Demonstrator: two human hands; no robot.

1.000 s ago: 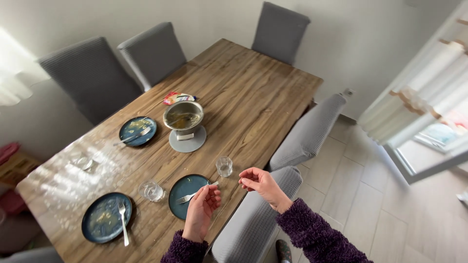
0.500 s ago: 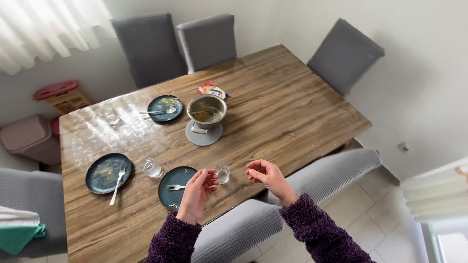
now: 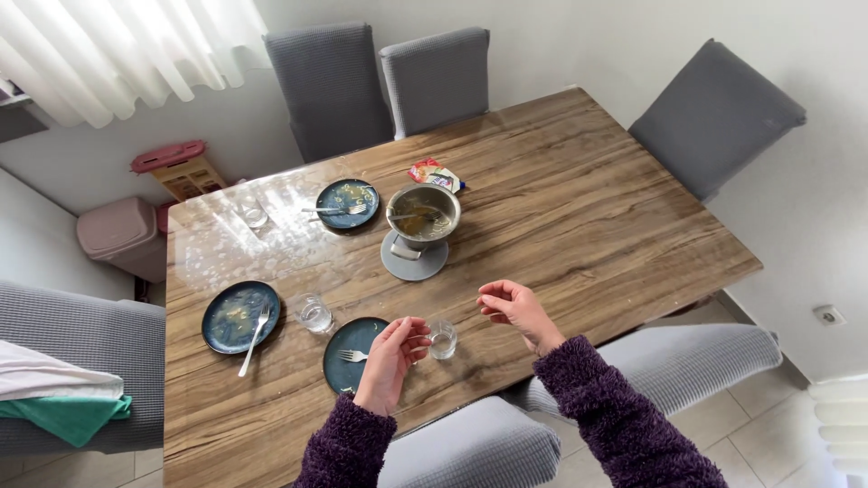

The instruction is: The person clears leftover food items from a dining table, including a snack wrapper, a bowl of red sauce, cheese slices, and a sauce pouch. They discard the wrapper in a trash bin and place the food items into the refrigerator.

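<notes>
Hands closing in on the glass

Your left hand [image 3: 391,359] has dropped over the near plate [image 3: 348,348], fingers [image 3: 418,342] now beside the small glass [image 3: 443,339]; your right hand [image 3: 515,310] has lowered toward the desk [image 3: 588,226].

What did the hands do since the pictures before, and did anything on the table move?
The left hand has crept closer to the small glass; its fingertips now look to touch it, though no grip shows. The right hand still hovers open above the table, holding nothing. The camera swung around the table, so the view turned. The plates, forks, other glasses and the pot stayed where they were.
</notes>
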